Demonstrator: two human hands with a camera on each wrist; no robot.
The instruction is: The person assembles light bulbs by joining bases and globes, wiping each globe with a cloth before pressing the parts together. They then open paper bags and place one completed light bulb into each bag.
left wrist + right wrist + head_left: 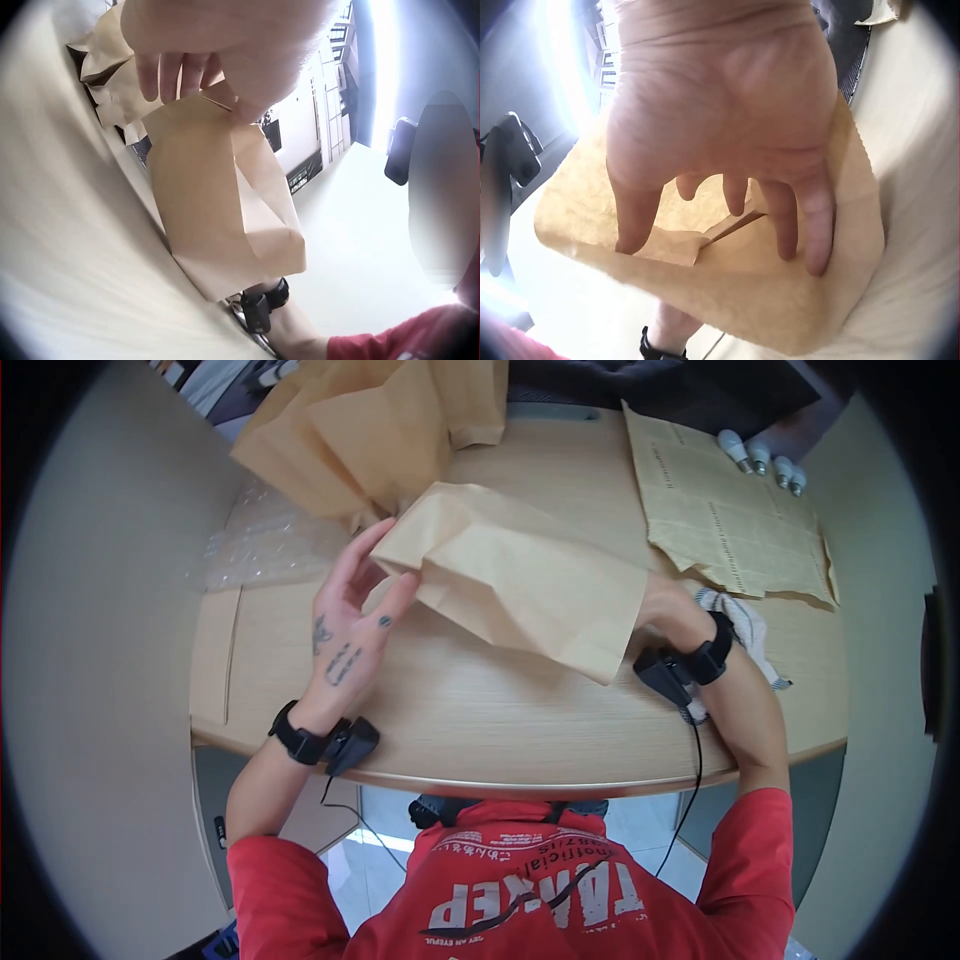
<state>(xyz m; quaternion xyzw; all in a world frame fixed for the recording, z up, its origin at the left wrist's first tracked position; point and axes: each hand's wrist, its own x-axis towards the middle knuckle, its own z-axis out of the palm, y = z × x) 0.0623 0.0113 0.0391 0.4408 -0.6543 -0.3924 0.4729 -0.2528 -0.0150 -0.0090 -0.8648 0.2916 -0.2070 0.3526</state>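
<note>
A brown paper bag lies on its side between my hands, above the desk. My left hand holds its closed end, with the thumb on the near side and the fingers behind. My right hand reaches into the bag's mouth up to the wrist. Inside, its fingers are spread and point toward the bottom fold. In the head view the bag's paper hides this hand. The left wrist view shows the bag widened, with creased side panels.
Several standing paper bags are at the back left, beside clear bubble wrap. A flat brown paper sheet with a torn edge lies back right, with several light bulbs at its corner. A white cloth lies by my right forearm.
</note>
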